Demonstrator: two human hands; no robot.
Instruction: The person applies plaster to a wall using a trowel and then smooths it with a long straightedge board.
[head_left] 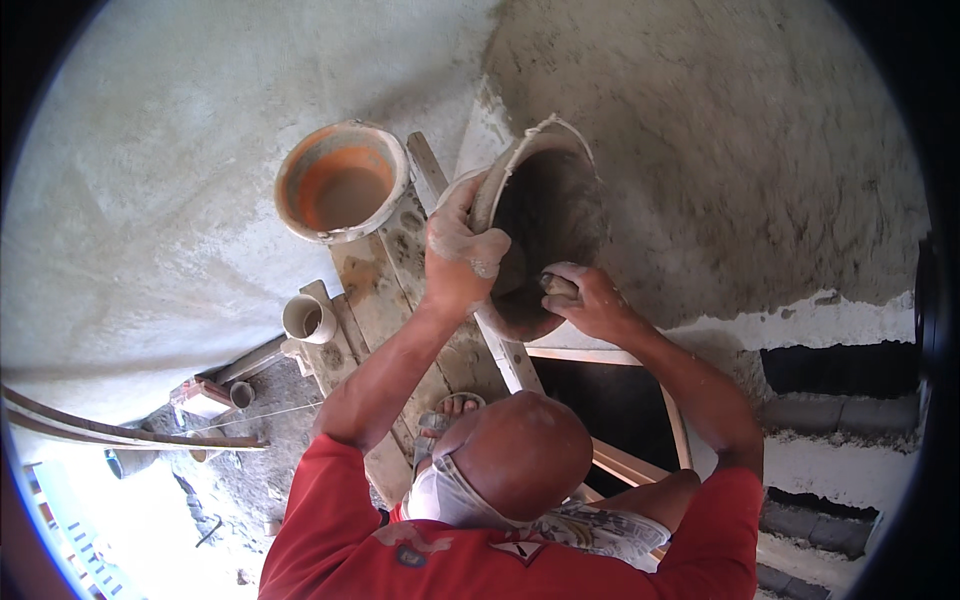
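The left hand (463, 250) grips the side of the tilted bucket (490, 195) near its rim, while the right hand (597, 303) is closed around a short handle (559, 288) at the lower part of the bucket's mouth; the handle's far end is hidden. The bucket is located beside the planks (380, 285). An orange basin (325, 170) and a cup (297, 320) stand left of it on the planks, with the wall (720, 150) beyond.

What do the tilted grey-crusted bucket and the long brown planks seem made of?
Tilted grey-crusted bucket: perhaps dull plastic, from its broad pale rim, though residue leaves doubt. Long brown planks: apparently unfinished wood, judging by straight edges and stained faces.
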